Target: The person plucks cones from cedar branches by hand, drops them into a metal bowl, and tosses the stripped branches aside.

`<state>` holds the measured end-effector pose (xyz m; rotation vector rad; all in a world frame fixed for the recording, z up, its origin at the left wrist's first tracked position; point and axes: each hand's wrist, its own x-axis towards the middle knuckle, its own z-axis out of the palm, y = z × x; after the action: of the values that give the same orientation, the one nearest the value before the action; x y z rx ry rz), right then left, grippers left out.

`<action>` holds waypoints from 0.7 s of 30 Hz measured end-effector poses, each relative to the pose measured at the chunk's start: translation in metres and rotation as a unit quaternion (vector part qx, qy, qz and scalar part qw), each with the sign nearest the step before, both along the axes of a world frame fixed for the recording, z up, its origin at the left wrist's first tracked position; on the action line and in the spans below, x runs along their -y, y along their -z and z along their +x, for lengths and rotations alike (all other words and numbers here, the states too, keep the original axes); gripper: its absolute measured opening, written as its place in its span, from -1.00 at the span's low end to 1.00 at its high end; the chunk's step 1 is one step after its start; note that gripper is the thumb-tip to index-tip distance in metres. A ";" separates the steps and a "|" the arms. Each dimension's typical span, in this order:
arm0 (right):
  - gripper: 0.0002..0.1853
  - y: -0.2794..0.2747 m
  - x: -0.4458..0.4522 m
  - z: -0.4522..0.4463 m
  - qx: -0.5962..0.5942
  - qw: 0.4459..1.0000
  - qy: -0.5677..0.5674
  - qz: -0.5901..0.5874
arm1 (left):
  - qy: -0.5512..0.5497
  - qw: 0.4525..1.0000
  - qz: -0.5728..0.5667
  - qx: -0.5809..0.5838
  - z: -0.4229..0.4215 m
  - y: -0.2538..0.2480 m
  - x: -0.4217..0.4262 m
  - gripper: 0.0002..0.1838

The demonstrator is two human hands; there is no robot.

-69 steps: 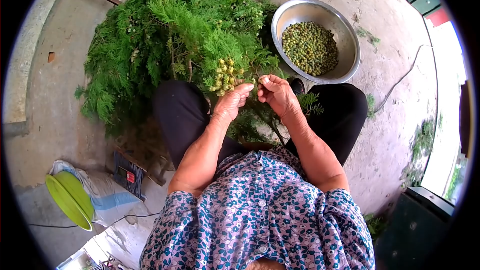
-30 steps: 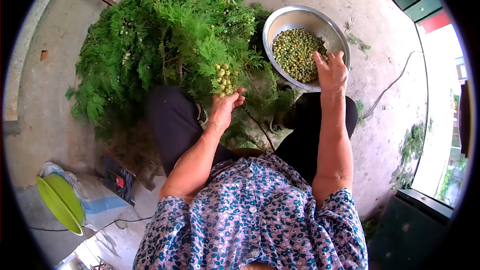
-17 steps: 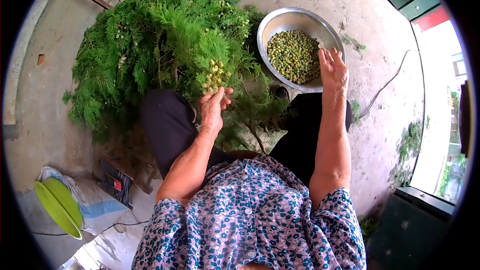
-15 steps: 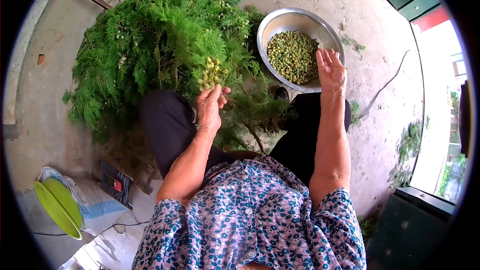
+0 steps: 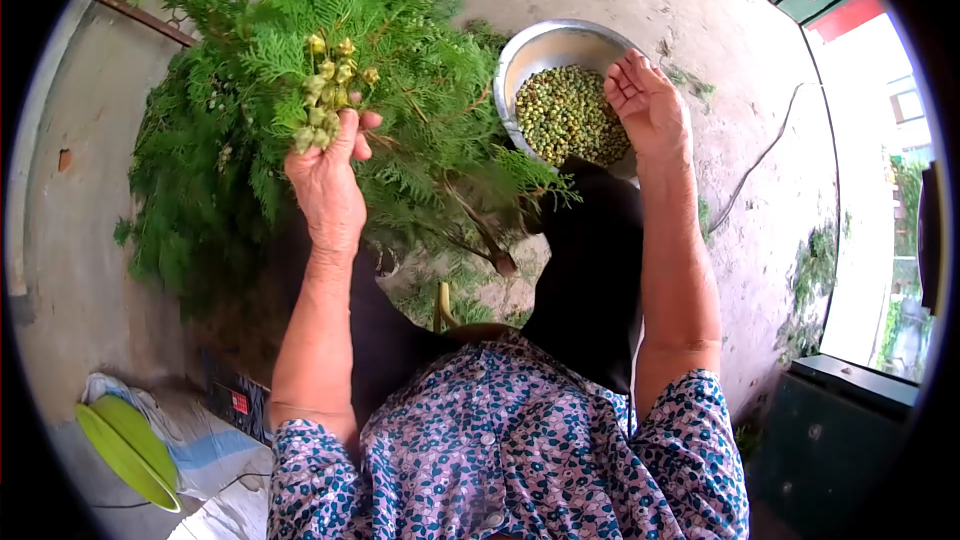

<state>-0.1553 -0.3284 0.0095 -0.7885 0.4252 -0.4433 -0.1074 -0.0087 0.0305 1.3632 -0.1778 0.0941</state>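
Note:
My left hand (image 5: 330, 180) is closed on a leafy conifer branch (image 5: 430, 110), with a cluster of yellow-green seed cones (image 5: 325, 95) just above its thumb. The branch's cut woody end (image 5: 503, 263) shows between my knees. My right hand (image 5: 650, 105) is held by the right rim of a metal basin (image 5: 515, 55), palm turned inward, fingers loosely bent, and nothing visible in it. Many small green and brown cones (image 5: 570, 115) lie in the basin. From here I cannot tell whether the right hand touches the rim.
A heap of green conifer branches (image 5: 180, 200) covers the ground to the left. A lime-green basin (image 5: 125, 450) leans on a pale sack (image 5: 205, 440) at lower left. Dark green metal furniture (image 5: 830, 430) stands at lower right; a thin cable (image 5: 765, 160) crosses the concrete floor.
My left hand has moved left and up, lifting and swinging the branch, so its cut end now shows. My right hand has shifted slightly up and left. The view has tilted a little.

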 end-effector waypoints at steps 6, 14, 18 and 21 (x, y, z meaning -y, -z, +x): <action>-0.80 0.044 0.049 0.007 -0.112 0.991 -0.013 -0.076 | 0.045 0.992 0.057 -0.100 0.058 0.034 0.010 -0.84; -0.86 0.198 0.062 0.023 -0.316 0.941 -0.020 -0.122 | -0.002 0.948 0.011 -0.318 0.096 0.073 0.001 -0.78; -0.86 0.263 0.047 0.030 -0.385 0.907 -0.060 -0.160 | -0.011 0.938 -0.002 -0.347 0.095 0.063 0.000 -0.76; -0.83 0.300 0.039 0.038 -0.413 0.878 -0.119 -0.211 | -0.012 0.924 -0.002 -0.381 0.095 0.055 0.001 -0.76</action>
<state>-0.1171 -0.3677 -0.2907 -1.4401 1.0336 0.0713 -0.0119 -0.0093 -0.0247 1.3073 0.4946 -0.4174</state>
